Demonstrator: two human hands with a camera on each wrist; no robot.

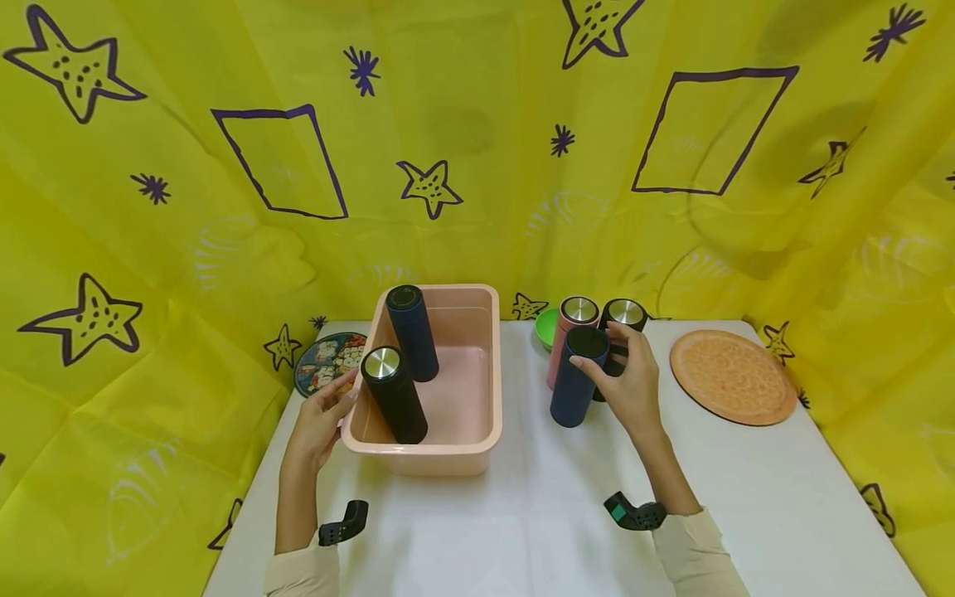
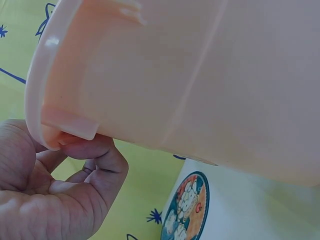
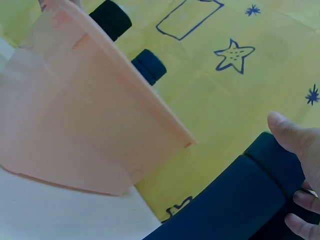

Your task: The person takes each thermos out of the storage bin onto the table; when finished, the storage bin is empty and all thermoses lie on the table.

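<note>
My left hand (image 1: 317, 427) grips the left rim of a pink plastic tub (image 1: 494, 373); in the left wrist view the fingers (image 2: 95, 148) curl under the lip. Inside the tub, a black flask (image 1: 400, 408) with a silver-topped lid and a dark blue flask (image 1: 414, 338) lean to the left. On the right, my right hand (image 1: 632, 385) holds another dark blue flask (image 1: 572, 391) by its lid, thumb on one side and fingers on the other. Close behind it stand a pink flask (image 1: 558, 352) and a black flask (image 1: 625, 313), partly hidden by the hand and the blue flask.
A green bowl (image 1: 545, 326) sits behind the flasks. A round, tan patterned mat (image 1: 734, 377) lies at the right on the white table (image 1: 515, 531). Left of the tub is a round patterned mat (image 1: 321, 362). A yellow printed curtain (image 1: 477, 240) hangs around the table.
</note>
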